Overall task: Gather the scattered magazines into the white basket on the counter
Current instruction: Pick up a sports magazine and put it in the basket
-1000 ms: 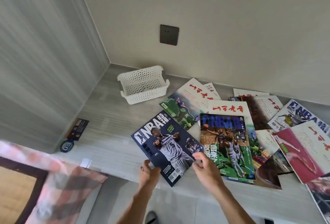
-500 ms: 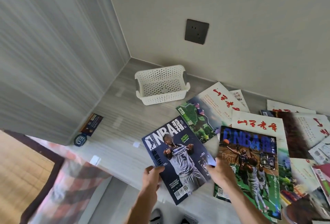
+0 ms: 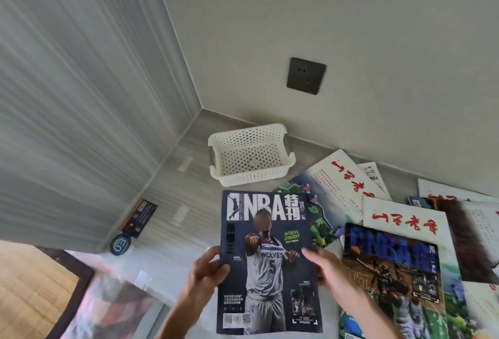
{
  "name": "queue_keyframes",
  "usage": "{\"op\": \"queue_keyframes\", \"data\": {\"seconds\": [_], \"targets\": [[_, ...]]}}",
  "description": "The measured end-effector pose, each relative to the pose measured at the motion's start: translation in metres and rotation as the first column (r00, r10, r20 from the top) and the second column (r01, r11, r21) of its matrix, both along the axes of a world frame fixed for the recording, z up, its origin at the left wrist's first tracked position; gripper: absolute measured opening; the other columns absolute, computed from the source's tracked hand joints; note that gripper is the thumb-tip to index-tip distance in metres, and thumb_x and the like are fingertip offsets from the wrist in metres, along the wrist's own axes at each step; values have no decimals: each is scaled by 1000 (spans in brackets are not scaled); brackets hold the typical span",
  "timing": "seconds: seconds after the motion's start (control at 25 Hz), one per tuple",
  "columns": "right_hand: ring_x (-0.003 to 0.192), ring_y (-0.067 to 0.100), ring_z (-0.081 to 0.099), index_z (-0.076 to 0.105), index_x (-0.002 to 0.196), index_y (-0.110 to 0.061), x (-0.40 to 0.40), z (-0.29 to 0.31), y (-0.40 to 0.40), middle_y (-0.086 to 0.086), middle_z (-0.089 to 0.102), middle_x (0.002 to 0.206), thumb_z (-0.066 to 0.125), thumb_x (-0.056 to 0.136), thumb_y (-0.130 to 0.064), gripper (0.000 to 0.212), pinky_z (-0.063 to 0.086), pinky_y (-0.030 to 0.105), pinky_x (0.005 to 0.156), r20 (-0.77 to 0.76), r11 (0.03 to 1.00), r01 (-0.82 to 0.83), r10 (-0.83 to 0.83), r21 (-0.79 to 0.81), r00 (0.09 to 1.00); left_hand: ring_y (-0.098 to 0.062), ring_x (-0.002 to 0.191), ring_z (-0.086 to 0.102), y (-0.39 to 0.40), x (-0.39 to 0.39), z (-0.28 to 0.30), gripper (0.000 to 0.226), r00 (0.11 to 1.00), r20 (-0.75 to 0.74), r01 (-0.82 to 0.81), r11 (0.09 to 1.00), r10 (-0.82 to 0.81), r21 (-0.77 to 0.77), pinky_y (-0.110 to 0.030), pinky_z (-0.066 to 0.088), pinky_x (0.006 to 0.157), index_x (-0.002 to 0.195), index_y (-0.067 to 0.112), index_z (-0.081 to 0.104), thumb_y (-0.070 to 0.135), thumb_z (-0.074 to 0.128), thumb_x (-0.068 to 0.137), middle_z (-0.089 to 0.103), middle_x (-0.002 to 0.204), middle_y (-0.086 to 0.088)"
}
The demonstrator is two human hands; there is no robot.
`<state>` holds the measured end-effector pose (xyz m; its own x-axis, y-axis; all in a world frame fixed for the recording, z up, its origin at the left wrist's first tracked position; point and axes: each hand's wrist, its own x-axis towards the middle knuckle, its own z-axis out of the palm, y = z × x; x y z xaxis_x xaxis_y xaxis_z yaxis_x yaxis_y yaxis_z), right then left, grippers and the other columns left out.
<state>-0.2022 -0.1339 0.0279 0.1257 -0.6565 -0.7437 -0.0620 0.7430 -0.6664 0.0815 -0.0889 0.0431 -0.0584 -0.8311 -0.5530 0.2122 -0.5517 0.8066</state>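
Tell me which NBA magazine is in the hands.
The dark blue NBA magazine showing a Wolves number 5 jersey, gripped at both side edges. The other NBA magazine lies on the pile.

The held magazine point(image 3: 270, 263) covers the fingers of the left hand point(image 3: 208, 271) behind its left edge and those of the right hand point(image 3: 326, 271) behind its right edge; only thumbs and backs show. It also hides the lower left of the green-cover magazine point(image 3: 320, 228). Both forearms run off the bottom of the frame. The second NBA magazine point(image 3: 391, 271) at lower right is blurred and cut by the bottom edge. The dark red magazine point(image 3: 475, 241) leaves the right edge. Small print on the card point(image 3: 139, 217) at the wall is unreadable. The checked cloth point(image 3: 113, 309) at lower left is smeared.
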Motion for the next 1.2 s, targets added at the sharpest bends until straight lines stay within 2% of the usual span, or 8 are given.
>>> {"op": "queue_keyframes", "data": {"seconds": [0.16, 0.32, 0.4, 0.52, 0.8, 1.08, 1.16, 1.2], "targets": [[83, 14, 68, 73, 98, -19, 11, 28, -27, -3, 77, 92, 66, 86, -8, 18, 46, 29, 74, -9, 967, 195, -199, -164, 980, -26, 83, 69, -90, 14, 19, 21, 945, 279, 199, 977, -169, -81, -39, 58, 74, 101, 25, 73, 17, 66, 83, 76, 92, -3], [41, 12, 42, 70, 88, -8, -8, 47, -30, 13, 51, 62, 65, 89, -12, 7, 31, 20, 38, -96, 923, 206, -249, -326, 964, -27, 128, 53, -179, -10, -5, 52, 525, 836, 398, 914, -156, -79, -41, 45, 104, 139, 28, 46, 22, 57, 89, 47, 147, -2], [37, 13, 36, 69, 88, -6, -15, 55, -31, 12, 45, 55, 63, 89, -13, 9, 28, 19, 35, -85, 908, 201, -248, -369, 965, -29, 136, 45, -204, -15, -23, 65, 423, 867, 484, 875, -262, 28, -42, 42, 108, 149, 24, 32, 20, 57, 89, 36, 155, -3], [42, 19, 36, 71, 88, -15, -20, 71, -33, 12, 45, 57, 63, 88, -20, 10, 29, 21, 37, -80, 890, 186, -240, -417, 968, -32, 128, 52, -206, -2, -39, 49, 362, 906, 454, 890, -220, 35, -41, 44, 105, 140, 18, 47, 22, 58, 93, 51, 143, -10], [41, 14, 47, 69, 81, -13, -17, 99, -90, 8, 63, 63, 82, 60, -52, 46, 32, 20, 34, 77, 751, 320, -340, -578, 937, -39, 106, 59, -180, 39, -51, 48, 386, 909, 477, 877, -157, -51, -40, 46, 92, 119, 2, 58, 39, 49, 90, 54, 122, -19], [44, 5, 57, 71, 87, -18, 23, 114, -171, -4, 71, 64, 62, 87, -13, 10, 38, 16, 36, 140, 639, 330, -329, -695, 934, -31, 130, 50, -239, 21, -31, 64, 438, 837, 568, 822, -328, 25, -36, 41, 102, 136, 19, 48, 46, 55, 79, 31, 154, -8], [45, 1, 57, 69, 91, -12, 29, 115, -169, -6, 71, 61, 58, 90, -6, 13, 41, 13, 40, 102, 647, 256, -266, -718, 958, -33, 120, 59, -251, 24, -12, 44, 514, 858, 327, 927, -10, -185, -32, 46, 94, 126, 14, 57, 21, 60, 83, 56, 140, -5], [47, -1, 58, 66, 94, -6, 31, 112, -164, -8, 71, 60, 54, 92, 1, 14, 43, 11, 43, 104, 657, 238, -236, -715, 966, -33, 113, 63, -254, 29, -2, 36, 669, 725, 158, 922, 164, -354, -29, 47, 89, 118, 10, 63, 13, 60, 82, 68, 122, 1]]}}
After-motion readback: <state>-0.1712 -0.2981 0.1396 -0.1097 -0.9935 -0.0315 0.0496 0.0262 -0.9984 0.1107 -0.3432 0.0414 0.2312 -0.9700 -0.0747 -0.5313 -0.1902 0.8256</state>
